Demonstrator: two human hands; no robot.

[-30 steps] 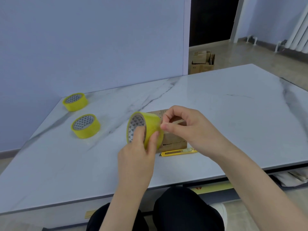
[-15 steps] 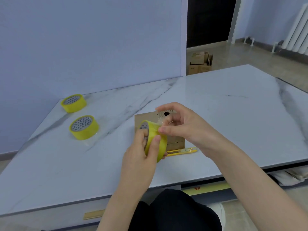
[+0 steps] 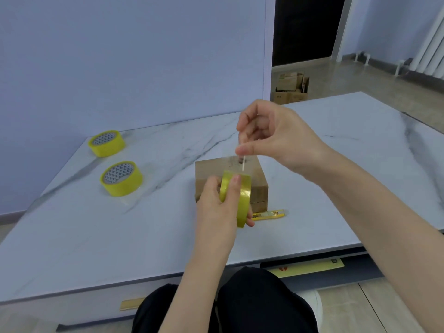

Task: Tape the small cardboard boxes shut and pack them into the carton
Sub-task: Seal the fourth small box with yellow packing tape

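The step in hand is drawing out tape for the first seal: the left hand (image 3: 216, 209) has its grip clamped round a yellow tape roll (image 3: 241, 197), thumb on one side and fingers over the rim, held on edge just above the near face of the small cardboard box (image 3: 259, 183). The right hand (image 3: 278, 137) is raised above the box, its grip closed in a pinch of thumb and forefinger on the free end of the tape strip (image 3: 242, 162), which runs thin and nearly edge-on down to the roll. The box sits flat on the marble worktop (image 3: 336, 179), near the front edge, with a yellow utility knife (image 3: 269, 214) lying just beside its near corner. Two spare tape rolls (image 3: 121, 178) rest well apart to the left. The box does not look taped yet (its top is partly hidden, so this is a judgement). Next, the strip probably needs laying flat along the top seam and pressing down before the knife cuts it; the risk is the loose tape twisting or sticking to itself. Some cardboard cartons (image 3: 290, 88) stand on the floor beyond the worktop; nothing is packed.
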